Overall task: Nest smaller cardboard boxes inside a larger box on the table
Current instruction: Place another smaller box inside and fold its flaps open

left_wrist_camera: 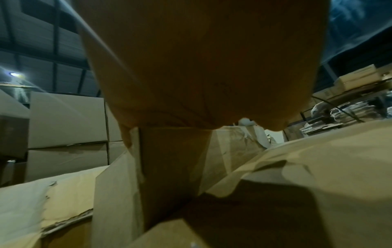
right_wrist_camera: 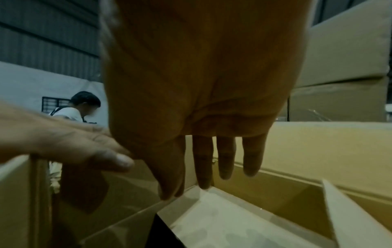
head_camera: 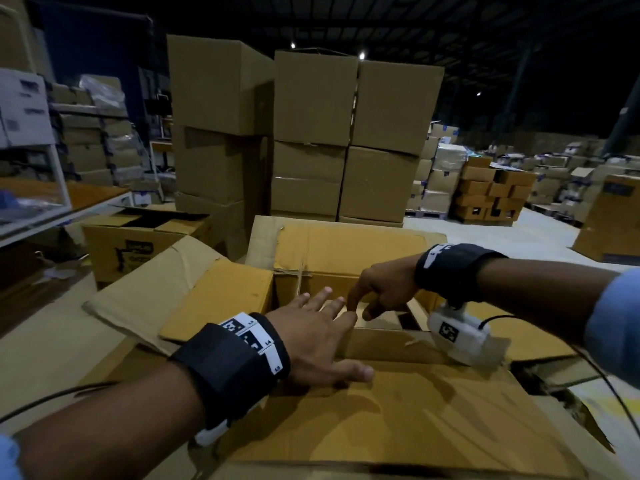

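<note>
Showing a bystander (right_wrist_camera: pixel 83 107) rightward only

Over the open big box (head_camera: pixel 346 244), the left hand (head_camera: pixel 318 337) lies flat, fingers straight, while the right hand (head_camera: pixel 377 289) points fingers down inside.

Tall stacks of plain brown cardboard cartons (head_camera: pixel 304 133) straight ahead, two columns side by side, a third stack (head_camera: pixel 218 133) just left. Low yellow-brown printed carton (head_camera: pixel 138 240) with open flaps on the floor to the left, beside a white metal shelf frame (head_camera: pixel 52 188) loaded with boxes. Pallet of small orange-brown boxes (head_camera: pixel 491 195) far right on pale concrete floor (head_camera: pixel 540 233). Small ceiling lights (head_camera: pixel 362 56) overhead. Distant person in a white top (right_wrist_camera: pixel 72 112) by a grey wall.
</note>
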`<action>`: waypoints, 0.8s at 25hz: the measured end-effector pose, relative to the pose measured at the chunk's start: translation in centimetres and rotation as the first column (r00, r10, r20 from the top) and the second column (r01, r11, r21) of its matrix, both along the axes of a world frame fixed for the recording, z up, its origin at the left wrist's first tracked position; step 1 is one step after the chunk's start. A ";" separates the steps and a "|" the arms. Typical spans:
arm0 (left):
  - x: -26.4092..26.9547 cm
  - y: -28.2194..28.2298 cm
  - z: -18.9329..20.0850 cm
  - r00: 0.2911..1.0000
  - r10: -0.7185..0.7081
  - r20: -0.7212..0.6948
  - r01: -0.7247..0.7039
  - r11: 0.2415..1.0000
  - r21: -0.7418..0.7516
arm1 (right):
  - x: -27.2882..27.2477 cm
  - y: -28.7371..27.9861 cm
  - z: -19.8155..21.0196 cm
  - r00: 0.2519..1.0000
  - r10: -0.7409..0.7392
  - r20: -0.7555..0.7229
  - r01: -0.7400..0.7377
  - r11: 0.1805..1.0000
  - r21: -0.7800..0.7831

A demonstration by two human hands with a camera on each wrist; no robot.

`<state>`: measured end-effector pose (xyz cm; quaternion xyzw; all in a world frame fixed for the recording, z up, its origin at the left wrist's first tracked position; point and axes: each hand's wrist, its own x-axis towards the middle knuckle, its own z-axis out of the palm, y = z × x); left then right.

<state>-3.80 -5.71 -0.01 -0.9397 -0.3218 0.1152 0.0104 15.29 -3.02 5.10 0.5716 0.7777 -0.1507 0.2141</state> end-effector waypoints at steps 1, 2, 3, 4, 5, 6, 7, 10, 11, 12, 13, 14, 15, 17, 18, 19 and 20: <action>-0.1 0.0 0.0 1.000 0.003 -0.001 -0.003 1.000 -0.006 | 0.1 0.5 -0.3 1.000 -0.005 -0.015 0.005 0.999 -0.039; -0.2 0.0 0.0 1.000 0.010 -0.004 -0.010 1.000 -0.011 | 0.4 0.9 -0.6 0.999 -0.027 -0.027 0.024 0.996 -0.091; -0.3 0.0 0.0 1.000 0.023 -0.002 -0.023 0.999 -0.023 | 0.8 1.3 -0.9 0.996 -0.077 -0.033 0.071 0.985 -0.158; -0.4 -0.1 0.0 0.999 0.036 0.002 -0.036 0.999 -0.038 | 1.1 1.6 -1.0 0.988 -0.149 -0.039 0.135 0.962 -0.237; -0.4 -0.1 -0.1 0.999 0.049 0.010 -0.048 0.997 -0.057 | 1.7 1.9 -1.2 0.975 -0.220 -0.034 0.199 0.930 -0.308; -0.4 0.0 -0.2 0.998 0.061 0.014 -0.060 0.996 -0.071 | 2.2 2.1 -1.4 0.963 -0.271 -0.010 0.250 0.903 -0.349; -0.4 0.1 -0.2 0.997 0.073 0.013 -0.071 0.994 -0.081 | 2.7 2.0 -1.5 0.952 -0.305 0.025 0.293 0.885 -0.363; -0.4 0.3 -0.2 0.996 0.093 0.006 -0.092 0.992 -0.092 | 4.1 1.3 -1.7 0.907 -0.340 0.248 0.406 0.860 -0.309; -0.3 0.2 -0.1 0.996 0.093 0.004 -0.093 0.991 -0.096 | 4.4 1.1 -1.7 0.886 -0.362 0.288 0.439 0.854 -0.278; -0.4 0.2 0.0 0.996 0.093 0.007 -0.092 0.990 -0.104 | 4.7 1.0 -1.5 0.873 -0.392 0.290 0.465 0.848 -0.254; -0.3 0.1 0.1 0.996 0.093 0.012 -0.091 0.989 -0.115 | 5.0 1.1 -1.5 0.866 -0.425 0.264 0.485 0.841 -0.239; -0.4 0.1 0.1 0.995 0.096 0.016 -0.093 0.988 -0.122 | 5.2 1.3 -1.4 0.859 -0.449 0.245 0.502 0.834 -0.231; -0.3 0.1 0.1 0.995 0.099 0.019 -0.096 0.987 -0.127 | 5.5 1.8 -1.4 0.850 -0.475 0.228 0.520 0.826 -0.220; -0.4 0.0 0.1 0.994 0.108 0.024 -0.104 0.985 -0.135 | 5.7 2.7 -1.5 0.827 -0.516 0.222 0.558 0.802 -0.213; -0.4 -0.1 0.1 0.994 0.108 0.027 -0.104 0.986 -0.130 | 5.8 3.2 -1.6 0.817 -0.532 0.223 0.573 0.791 -0.213; -0.4 -0.3 0.1 0.994 0.106 0.028 -0.102 0.987 -0.122 | 6.0 3.6 -1.7 0.808 -0.546 0.221 0.586 0.782 -0.213; -0.4 -0.4 0.0 0.994 0.105 0.030 -0.101 0.988 -0.119 | 6.1 4.0 -1.7 0.809 -0.540 0.232 0.583 0.784 -0.213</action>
